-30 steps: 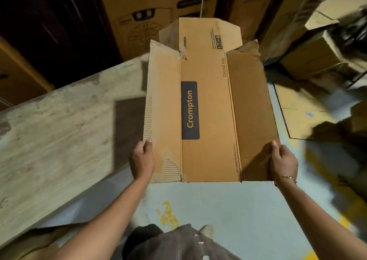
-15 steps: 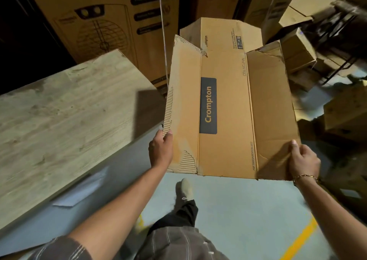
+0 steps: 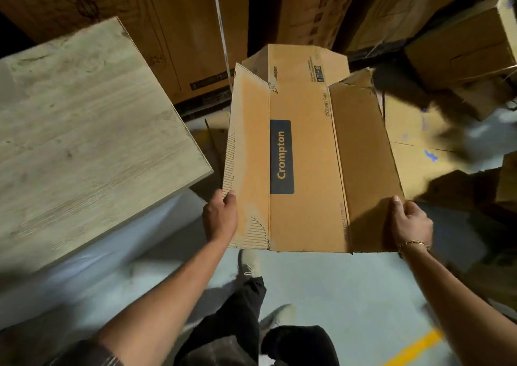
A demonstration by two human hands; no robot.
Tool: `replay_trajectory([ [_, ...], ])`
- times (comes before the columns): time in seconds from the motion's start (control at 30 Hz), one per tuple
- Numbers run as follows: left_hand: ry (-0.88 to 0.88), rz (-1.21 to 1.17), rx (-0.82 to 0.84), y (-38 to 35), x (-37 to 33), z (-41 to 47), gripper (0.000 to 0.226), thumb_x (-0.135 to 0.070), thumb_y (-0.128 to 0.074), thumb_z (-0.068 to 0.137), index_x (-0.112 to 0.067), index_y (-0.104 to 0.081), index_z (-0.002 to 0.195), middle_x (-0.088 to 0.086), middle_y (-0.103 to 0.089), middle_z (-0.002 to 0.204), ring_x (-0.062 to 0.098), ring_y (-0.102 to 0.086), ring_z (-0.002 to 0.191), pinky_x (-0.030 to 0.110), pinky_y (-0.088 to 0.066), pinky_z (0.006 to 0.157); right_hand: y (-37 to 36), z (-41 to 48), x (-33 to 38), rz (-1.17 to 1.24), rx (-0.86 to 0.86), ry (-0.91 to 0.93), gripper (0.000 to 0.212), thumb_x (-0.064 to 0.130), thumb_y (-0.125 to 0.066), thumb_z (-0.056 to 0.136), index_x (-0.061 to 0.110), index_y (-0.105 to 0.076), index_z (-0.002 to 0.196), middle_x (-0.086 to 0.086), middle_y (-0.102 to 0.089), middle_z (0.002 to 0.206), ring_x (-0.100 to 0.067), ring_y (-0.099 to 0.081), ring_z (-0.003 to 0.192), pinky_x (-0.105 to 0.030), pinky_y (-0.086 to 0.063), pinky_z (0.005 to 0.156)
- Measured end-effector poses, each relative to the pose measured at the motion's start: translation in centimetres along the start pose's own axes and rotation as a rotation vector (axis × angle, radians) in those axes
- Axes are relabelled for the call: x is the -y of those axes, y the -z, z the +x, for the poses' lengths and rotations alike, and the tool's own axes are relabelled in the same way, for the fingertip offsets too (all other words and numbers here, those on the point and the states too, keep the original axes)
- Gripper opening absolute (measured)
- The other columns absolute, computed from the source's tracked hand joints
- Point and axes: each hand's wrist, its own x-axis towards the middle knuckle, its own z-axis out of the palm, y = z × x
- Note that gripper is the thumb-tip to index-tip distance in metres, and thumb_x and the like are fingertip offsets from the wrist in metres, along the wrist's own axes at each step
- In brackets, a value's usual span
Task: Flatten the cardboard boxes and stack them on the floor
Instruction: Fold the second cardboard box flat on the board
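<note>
**Fingers clamped on both side edges of the opened box**

Fingers (image 3: 230, 197) of the left hand (image 3: 221, 217) grip the ragged left edge of the cardboard box (image 3: 305, 164), with the thumb on top and the rest hidden under the board. The right hand (image 3: 409, 223), with a bracelet (image 3: 412, 244) at the wrist, pinches the near right corner in the same way.

The box is opened out almost flat and held in the air, printed face up. Its near edge is straight. Its far flap points toward the tall cartons (image 3: 181, 29) standing behind.

The left edge passes just beside the corner of the wooden table top (image 3: 84, 130) without touching it. Beyond the right edge, flat cardboard sheets (image 3: 411, 141) lie on the floor (image 3: 335, 287), and more boxes (image 3: 461, 49) crowd the far right.

Under the box and toward the person, the grey floor is open. One shoe (image 3: 247, 262) is planted there, and a yellow line (image 3: 414, 346) runs at the lower right.
</note>
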Motion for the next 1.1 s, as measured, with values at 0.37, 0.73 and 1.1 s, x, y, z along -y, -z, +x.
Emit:
replay_trajectory([
  [0.37, 0.205, -0.023, -0.132, -14.2, 8.9, 7.8, 0.038, -0.046, -0.045, 0.092, -0.018, -0.064, 0.109, 0.012, -0.069, 0.113, 0.035, -0.061, 0.099, 0.047, -0.052, 0.086, -16.5, 14.2, -1.0, -0.060, 0.173, 0.139, 0.052, 0.056, -0.038, 0.096, 0.009, -0.050, 0.078, -0.017, -0.061, 0.080, -0.038, -0.056, 0.080, -0.039, -0.044, 0.066],
  [0.73, 0.423, -0.138, -0.297, -32.1, 24.5, 18.9, 0.042, -0.042, -0.037, 0.082, -0.015, -0.066, 0.097, 0.012, -0.067, 0.104, 0.034, -0.058, 0.089, 0.046, -0.052, 0.080, -40.7, 25.9, -6.9, -0.027, 0.262, 0.267, 0.047, 0.051, -0.040, 0.098, 0.011, -0.050, 0.077, -0.014, -0.057, 0.075, -0.037, -0.053, 0.076, -0.039, -0.041, 0.063],
  [1.1, 0.604, -0.170, 0.000, -43.1, 38.1, 25.1, 0.006, -0.018, -0.058, 0.091, -0.016, -0.062, 0.095, 0.013, -0.070, 0.107, 0.033, -0.065, 0.094, 0.047, -0.054, 0.086, -55.6, 31.2, -12.7, -0.162, 0.400, 0.213, 0.043, 0.049, -0.038, 0.100, 0.010, -0.055, 0.099, -0.024, -0.064, 0.102, -0.043, -0.058, 0.096, -0.041, -0.043, 0.076],
])
